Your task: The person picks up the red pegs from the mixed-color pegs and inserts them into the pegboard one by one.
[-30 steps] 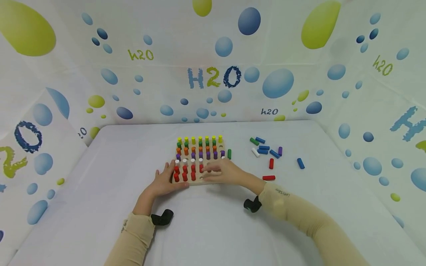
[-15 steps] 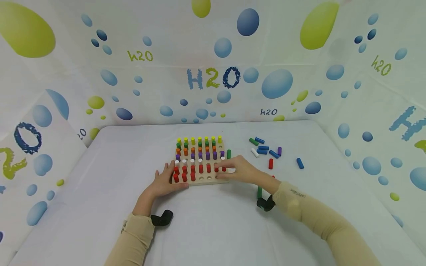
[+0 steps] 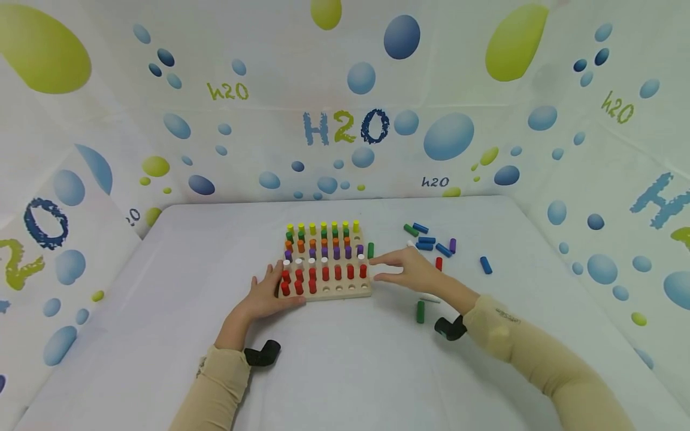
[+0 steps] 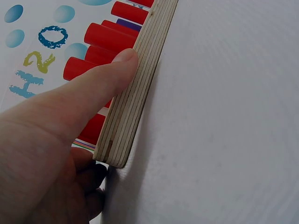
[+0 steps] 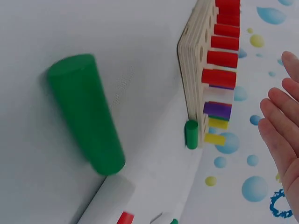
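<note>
A light wooden pegboard (image 3: 339,293) holds rows of yellow, green, orange, purple, white and red pegs. My left hand (image 3: 265,296) holds its near left corner: the thumb (image 4: 124,60) lies on the front edge and the other fingers are at the left side. Just right of the board my right hand (image 3: 412,270) hovers with fingers extended and apart, nothing between them. Red pegs (image 3: 338,272) fill the second row from the front; the front row has red pegs (image 3: 299,287) at its left and bare holes (image 3: 338,288) to the right.
A green peg (image 3: 420,312) lies below my right wrist, beside a white peg (image 5: 107,200). Another green peg (image 3: 371,250) touches or nearly touches the board's right side. Farther right are scattered blue pegs (image 3: 424,246), a purple peg (image 3: 453,245) and a lone blue peg (image 3: 486,265).
My right hand has moved right from over the red rows to beyond the board's right edge, uncovering the right-hand red pegs and front holes. My left hand has stayed at the corner.
</note>
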